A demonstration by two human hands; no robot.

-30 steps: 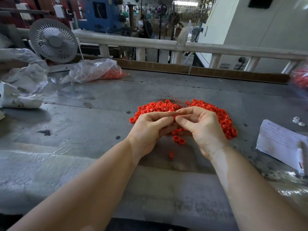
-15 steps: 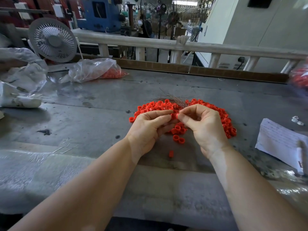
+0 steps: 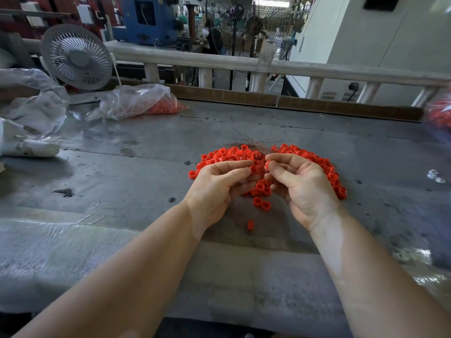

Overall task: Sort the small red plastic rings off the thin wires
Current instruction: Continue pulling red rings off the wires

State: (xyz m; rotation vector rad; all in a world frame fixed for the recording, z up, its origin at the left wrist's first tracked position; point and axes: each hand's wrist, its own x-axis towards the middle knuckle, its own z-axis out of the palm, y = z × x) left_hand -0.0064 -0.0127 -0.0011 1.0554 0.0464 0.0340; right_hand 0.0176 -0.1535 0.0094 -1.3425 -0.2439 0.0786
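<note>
On bench: ring pile, thin wires.
Right hand: pinches ring.
Left hand: curled on rings.
Risk: loose pinch drops ring.

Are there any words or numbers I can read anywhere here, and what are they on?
None can be read.
White labels on the red machine: too blurred to read.
Fan: a tiny mark under its hub, too small to read.
Nothing is printed on the red rings or the plastic bag.
</note>
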